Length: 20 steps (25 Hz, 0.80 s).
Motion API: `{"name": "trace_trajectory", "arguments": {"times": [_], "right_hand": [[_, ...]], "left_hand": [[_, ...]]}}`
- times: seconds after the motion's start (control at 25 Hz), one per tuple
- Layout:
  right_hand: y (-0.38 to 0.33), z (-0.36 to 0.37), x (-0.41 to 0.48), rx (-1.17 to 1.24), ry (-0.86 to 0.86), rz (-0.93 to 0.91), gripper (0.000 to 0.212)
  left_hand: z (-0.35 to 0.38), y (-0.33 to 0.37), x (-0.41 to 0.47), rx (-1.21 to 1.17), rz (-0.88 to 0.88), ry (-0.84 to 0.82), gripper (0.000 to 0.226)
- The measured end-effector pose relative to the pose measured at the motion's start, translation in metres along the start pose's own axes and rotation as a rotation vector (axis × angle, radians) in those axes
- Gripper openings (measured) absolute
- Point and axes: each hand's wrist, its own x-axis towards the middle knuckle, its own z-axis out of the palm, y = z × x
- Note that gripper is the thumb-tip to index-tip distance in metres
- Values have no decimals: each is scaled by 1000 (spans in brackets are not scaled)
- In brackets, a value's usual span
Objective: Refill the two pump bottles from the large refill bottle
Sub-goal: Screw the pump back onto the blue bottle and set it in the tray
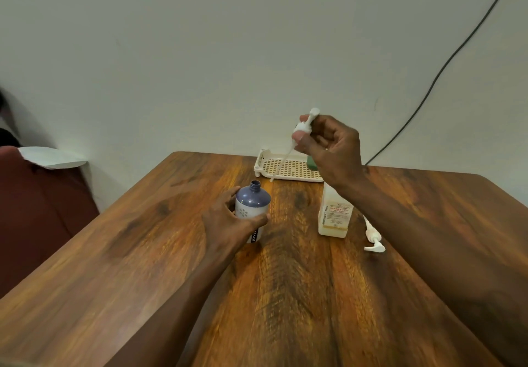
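The left hand (228,224) wraps its grip around the lower body of a small purple and white bottle (253,209), fingers behind and thumb across the front, holding it upright on the table (285,295). The bottle's neck is open, with no pump in it; a dark strip down its side carries white letters that read "JOYO", the rest hidden by the thumb. The right hand (328,144) is raised above and beyond the bottle, its fingertips pinched closed on a white pump head (303,126), whose thin dip tube (281,162) hangs slanting down toward the left, its end in the air near the open neck but not in it. Below the right forearm stands a tall pale bottle (334,215) of yellowish liquid, its top hidden by the arm; its label reads "BIOCHEX CHG" in red, and the smaller print is too fine to make out. Just to its right a second white pump (373,238) lies flat on the table. Behind, near the far edge by the wall, sits a cream perforated tray (285,166) with something green (312,163) in it. A dark cable (445,64) runs down the wall.
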Motion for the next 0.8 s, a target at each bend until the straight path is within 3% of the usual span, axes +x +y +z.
{"name": "trace_trajectory", "arguments": {"times": [0.12,0.24,0.64,0.8], "right_hand": [[-11,-2,8,132,53,27,34],[-9,-3,5,103,32,32,33],[-2,1,-10,17,-175,83,37],[2,4,-18,-20,-280,140,32]], "left_hand": [[8,4,-1,1,12,-22,77],[12,8,-1,9,21,-35,84],[17,41,1,-51,115,-20,86],[15,60,4,-76,140,-19,74]]}}
